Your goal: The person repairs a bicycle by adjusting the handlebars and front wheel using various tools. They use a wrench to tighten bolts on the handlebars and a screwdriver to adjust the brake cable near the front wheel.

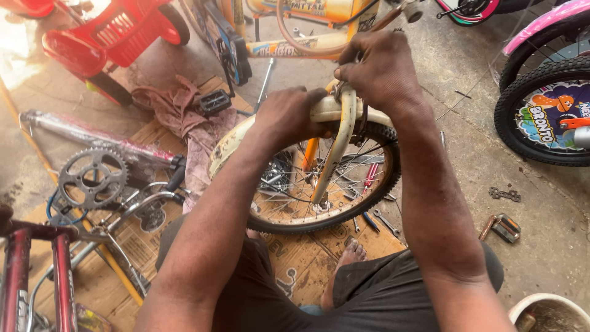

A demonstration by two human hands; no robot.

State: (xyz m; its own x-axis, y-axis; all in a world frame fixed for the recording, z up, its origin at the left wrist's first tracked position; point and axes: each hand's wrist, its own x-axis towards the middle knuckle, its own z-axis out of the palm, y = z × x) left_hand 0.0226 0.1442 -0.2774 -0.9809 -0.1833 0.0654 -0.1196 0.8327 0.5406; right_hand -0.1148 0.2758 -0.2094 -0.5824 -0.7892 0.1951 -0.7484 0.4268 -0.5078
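Mudguard fitting in hand, at scene centre. Left hand (289, 117) grips cream mudguard (228, 142) over small wheel (384, 163); right hand (376, 69) fingers pinched shut at fork (338, 144) top. Next likely needs steady alignment, firm tightening.

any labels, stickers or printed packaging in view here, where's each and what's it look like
Wheel sticker: right edge, round disc inside a black tyre, multicoloured cartoon print.
Frame decals: top centre, yellow tubes, dark lettering, beyond the right hand.
Printed cardboard: floor under the wheel, brown, dark print; left hand grips the mudguard above.
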